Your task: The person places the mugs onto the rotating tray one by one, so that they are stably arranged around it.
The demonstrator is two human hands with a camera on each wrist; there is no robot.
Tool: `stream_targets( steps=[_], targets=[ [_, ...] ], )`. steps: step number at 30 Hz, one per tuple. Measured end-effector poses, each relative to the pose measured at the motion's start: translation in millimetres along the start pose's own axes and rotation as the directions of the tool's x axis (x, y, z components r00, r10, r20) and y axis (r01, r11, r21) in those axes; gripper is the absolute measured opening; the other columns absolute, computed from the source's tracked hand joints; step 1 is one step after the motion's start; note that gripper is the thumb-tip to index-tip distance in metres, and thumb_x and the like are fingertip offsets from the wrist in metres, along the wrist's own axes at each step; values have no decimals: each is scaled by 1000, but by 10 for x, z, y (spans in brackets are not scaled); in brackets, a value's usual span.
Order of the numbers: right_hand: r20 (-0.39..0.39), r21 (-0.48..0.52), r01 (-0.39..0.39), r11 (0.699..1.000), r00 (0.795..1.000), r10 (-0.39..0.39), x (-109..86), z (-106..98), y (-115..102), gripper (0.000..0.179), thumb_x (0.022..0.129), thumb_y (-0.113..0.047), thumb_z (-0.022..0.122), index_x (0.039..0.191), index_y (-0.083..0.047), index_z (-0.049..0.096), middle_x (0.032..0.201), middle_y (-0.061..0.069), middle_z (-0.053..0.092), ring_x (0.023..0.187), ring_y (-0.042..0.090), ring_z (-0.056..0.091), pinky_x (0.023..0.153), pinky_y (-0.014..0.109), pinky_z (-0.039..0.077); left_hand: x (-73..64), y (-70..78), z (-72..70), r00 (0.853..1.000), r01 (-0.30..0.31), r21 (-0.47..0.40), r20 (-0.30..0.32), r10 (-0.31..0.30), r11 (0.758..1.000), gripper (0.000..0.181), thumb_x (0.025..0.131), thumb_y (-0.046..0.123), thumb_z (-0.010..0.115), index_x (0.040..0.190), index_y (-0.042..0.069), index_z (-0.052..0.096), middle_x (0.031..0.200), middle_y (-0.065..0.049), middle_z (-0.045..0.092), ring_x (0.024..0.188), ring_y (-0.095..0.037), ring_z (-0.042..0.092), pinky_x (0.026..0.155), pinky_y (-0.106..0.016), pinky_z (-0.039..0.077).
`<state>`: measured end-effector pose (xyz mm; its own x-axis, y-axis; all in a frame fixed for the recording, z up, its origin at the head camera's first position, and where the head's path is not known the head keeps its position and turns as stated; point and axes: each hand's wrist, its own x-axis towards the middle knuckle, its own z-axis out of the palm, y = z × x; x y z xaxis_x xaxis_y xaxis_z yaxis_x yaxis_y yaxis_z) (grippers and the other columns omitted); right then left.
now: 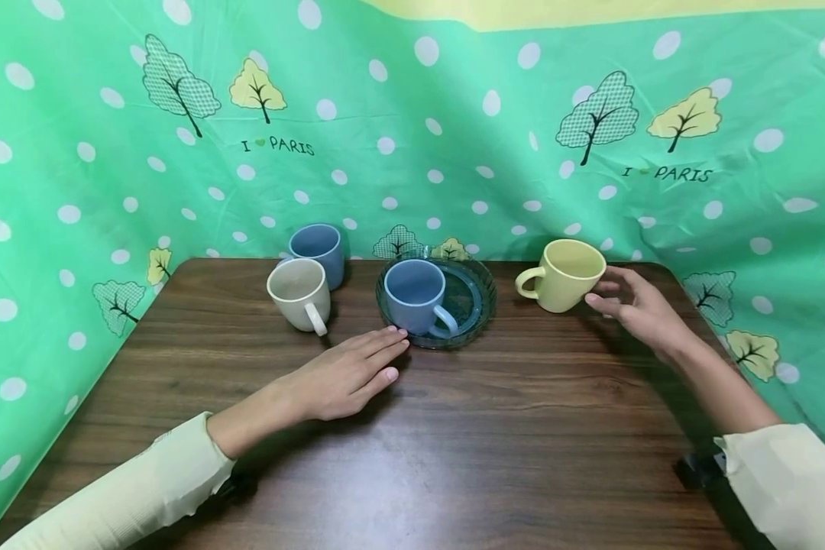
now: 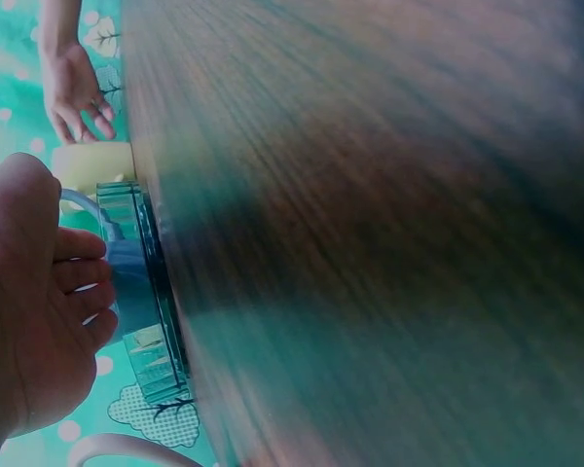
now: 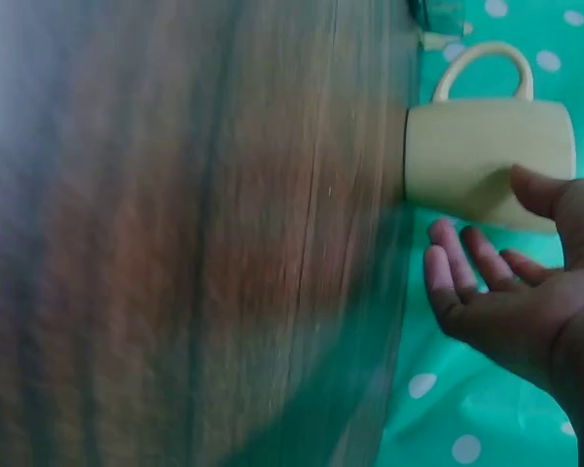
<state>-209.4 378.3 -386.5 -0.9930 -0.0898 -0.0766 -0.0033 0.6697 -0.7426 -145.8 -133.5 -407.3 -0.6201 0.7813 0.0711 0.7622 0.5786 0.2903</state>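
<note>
Cream sleeves [image 1: 124,489] reached in from the near edge over a brown wood-grained table [image 1: 454,443]. The left hand [image 1: 347,374] lay extended, its fingers straight and gripping nothing, the tips at the near rim of a greenish glass dish [image 1: 490,305]; whether they touched it could not be told. Beyond, the right hand [image 1: 642,309] was loosely spread, thumb apart, at the right side of an upright yellow mug [image 1: 569,283], without a grip; contact was unclear. A blue cup [image 1: 412,298] stood upright inside the dish. Left of it stood a white mug [image 1: 299,294], with a second blue mug [image 1: 333,266] partly hidden behind. Farthest hung a green dotted cloth [image 1: 412,114].
</note>
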Motion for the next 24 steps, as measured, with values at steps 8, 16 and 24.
stream_targets(
  steps=[8,16,24],
  targets=[
    [64,98,-137,986,989,131,-174,110,-88,73,121,-35,53,169,15,29,156,34,57,96,-13,71,86,23,66,-12,-16,17,1000,1,9,-6,0,1000,58,123,33,43,172,2,45,181,-17,42,173,-36,35,141,-57,33],
    [159,234,-82,969,986,45,-259,272,-203,64,120,-33,58,166,9,40,127,-15,75,108,-1,79,91,28,69,-12,-19,6,1000,13,-7,-5,-13,1000,58,123,34,43,172,2,44,182,-17,42,173,-37,35,140,-58,33],
    [213,387,6,922,972,-96,-279,461,-393,71,119,-29,61,175,1,30,166,10,56,121,5,79,97,31,68,-12,-28,-2,1000,18,-2,-5,-18,1000,58,123,33,43,172,1,44,182,-17,42,173,-36,35,141,-58,33]
  ],
)
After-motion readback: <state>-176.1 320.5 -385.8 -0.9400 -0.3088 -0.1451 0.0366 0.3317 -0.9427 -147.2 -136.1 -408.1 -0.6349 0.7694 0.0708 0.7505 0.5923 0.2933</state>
